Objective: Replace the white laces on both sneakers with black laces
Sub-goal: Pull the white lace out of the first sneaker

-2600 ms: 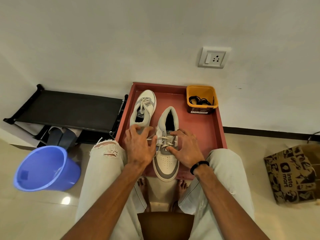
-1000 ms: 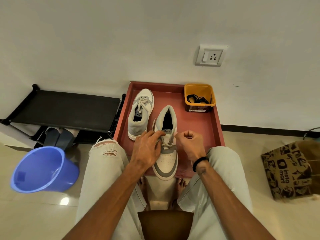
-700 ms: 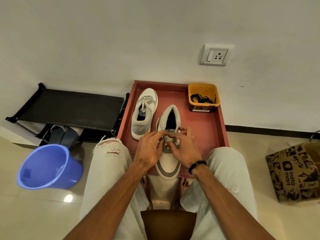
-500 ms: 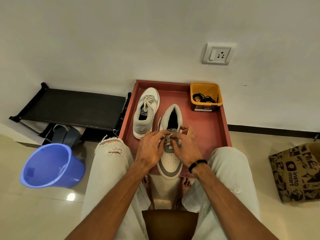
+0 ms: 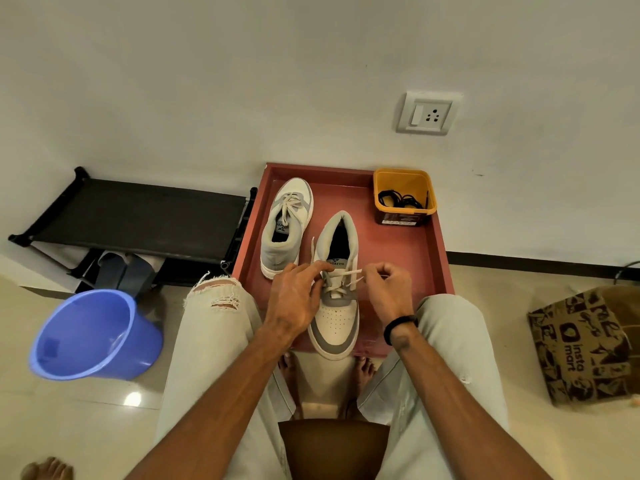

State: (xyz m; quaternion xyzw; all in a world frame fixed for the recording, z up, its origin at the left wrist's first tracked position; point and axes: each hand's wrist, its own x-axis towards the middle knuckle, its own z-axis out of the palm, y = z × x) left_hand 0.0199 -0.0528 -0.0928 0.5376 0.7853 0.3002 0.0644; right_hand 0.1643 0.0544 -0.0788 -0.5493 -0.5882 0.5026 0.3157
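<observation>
Two white and grey sneakers lie on a red tray (image 5: pixel 429 258). The near sneaker (image 5: pixel 337 317) points its toe at me, and its white lace (image 5: pixel 341 276) is loosened at the top eyelets. My left hand (image 5: pixel 294 299) rests on that sneaker's left side with its fingers at the tongue. My right hand (image 5: pixel 386 289) pinches a strand of the white lace and holds it out to the right. The far sneaker (image 5: pixel 285 223) lies heel toward me and is laced in white. Black laces (image 5: pixel 398 199) lie coiled in a yellow tub (image 5: pixel 405 183) at the tray's back right.
A blue bucket (image 5: pixel 93 334) stands on the floor at my left. A black shoe rack (image 5: pixel 138 213) sits against the wall behind it. A printed paper bag (image 5: pixel 585 344) stands at the right. My knees flank the tray's near edge.
My hands were together over the near sneaker's tongue. My right hand has pulled out to the right, drawing a strand of white lace with it. My left hand stays on the sneaker.
</observation>
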